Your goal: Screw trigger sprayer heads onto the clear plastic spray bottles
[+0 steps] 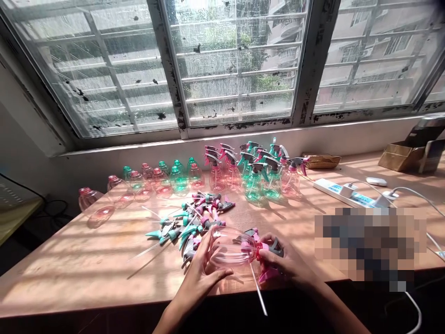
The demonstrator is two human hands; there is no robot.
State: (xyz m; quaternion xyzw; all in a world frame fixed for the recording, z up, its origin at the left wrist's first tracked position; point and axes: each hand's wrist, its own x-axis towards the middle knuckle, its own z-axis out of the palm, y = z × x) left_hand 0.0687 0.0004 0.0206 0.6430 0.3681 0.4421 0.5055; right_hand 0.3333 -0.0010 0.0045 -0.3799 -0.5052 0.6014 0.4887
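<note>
My left hand [203, 269] is closed around the body of a clear pink bottle [227, 248], which lies tilted on its side with its neck to the right. My right hand [283, 260] is closed at that neck, on a pink and grey trigger spray head [275, 247]. How far the head sits on the neck is hidden by my fingers. A thin clear tube [259, 290] slants down past the table edge below the bottle; I cannot tell which head it belongs to. Just beyond my left hand lies a pile of loose spray heads [191, 222], teal, pink and grey.
Several headless pink and green bottles [162, 183] stand at the back left, one pink bottle [95, 208] at the table's left edge. Several bottles with spray heads [255, 181] stand at the back middle. To the right are a power strip [347, 195], plugs, cables and a cardboard box [399, 155].
</note>
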